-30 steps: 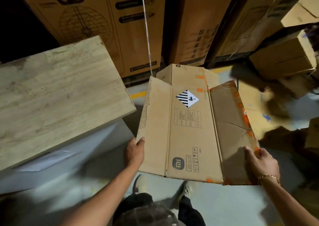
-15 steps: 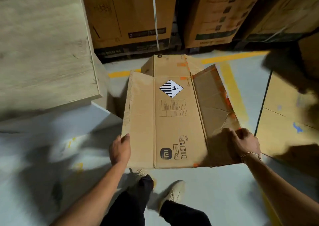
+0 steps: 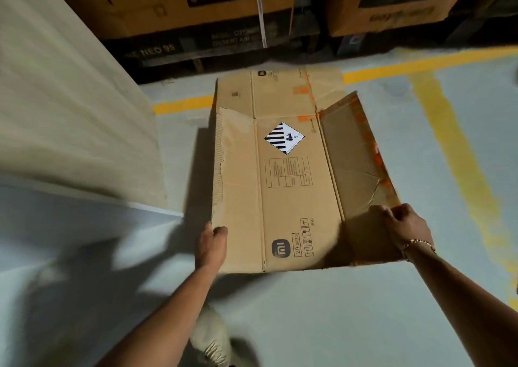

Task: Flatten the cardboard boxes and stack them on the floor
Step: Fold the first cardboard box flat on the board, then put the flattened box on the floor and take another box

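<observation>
A flattened brown cardboard box (image 3: 291,198) with a black-and-white diamond label hangs low over the grey floor (image 3: 322,310) in front of me. My left hand (image 3: 211,243) grips its near left edge, thumb on top. My right hand (image 3: 403,226) grips the near right flap, which is creased, torn and tilted upward. The box's far flaps point toward the shelving.
A pale wooden table (image 3: 64,94) stands close on the left. Large brown cartons (image 3: 196,4) sit on pallets along the back. Yellow floor lines (image 3: 448,147) run behind and to the right of the box. My shoe (image 3: 210,341) is below.
I have carried the flattened box forward and lower toward the floor as my view turned down. The other flattened cardboard on the right has left view. Both hands keep the same hold.
</observation>
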Tool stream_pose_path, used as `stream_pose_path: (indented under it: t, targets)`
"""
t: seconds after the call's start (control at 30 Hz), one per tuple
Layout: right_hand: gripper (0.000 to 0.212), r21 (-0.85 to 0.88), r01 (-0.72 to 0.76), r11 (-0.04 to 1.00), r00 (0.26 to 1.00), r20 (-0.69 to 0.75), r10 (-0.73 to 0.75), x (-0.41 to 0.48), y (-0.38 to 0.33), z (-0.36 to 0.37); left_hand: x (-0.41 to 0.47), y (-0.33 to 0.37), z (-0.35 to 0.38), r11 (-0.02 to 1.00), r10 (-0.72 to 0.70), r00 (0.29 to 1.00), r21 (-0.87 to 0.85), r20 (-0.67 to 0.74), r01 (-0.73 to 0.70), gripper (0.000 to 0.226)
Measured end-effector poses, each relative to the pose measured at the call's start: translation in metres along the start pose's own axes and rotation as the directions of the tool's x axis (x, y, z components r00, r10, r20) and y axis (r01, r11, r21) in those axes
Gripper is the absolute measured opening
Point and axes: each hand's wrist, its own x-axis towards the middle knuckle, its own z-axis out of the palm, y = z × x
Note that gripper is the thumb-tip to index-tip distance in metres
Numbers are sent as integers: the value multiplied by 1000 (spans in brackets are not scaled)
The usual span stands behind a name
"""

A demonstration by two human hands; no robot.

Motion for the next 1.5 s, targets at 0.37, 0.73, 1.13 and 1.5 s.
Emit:
stream_pose_path:
  t: [0.37,0.73,1.13,1.5]
  targets:
    - [58,152,-170,974,971,193,140,45,47,88,117,-116,69,993,-117,980,12,161,117,54]
    - [74,171,-8,985,955,295,-44,-123,-31,-70,-103,44,-58,843,184,927,433,326,-319,72]
    - [71,300,253,920,898,280,-339,-382,-185,-283,-365,161,-309,690,530,791,386,305,-612,70]
    - [62,368,510,777,742,268,-614,-609,-350,-256,-399,21,-582,824,498,866,285,51,-491,70]
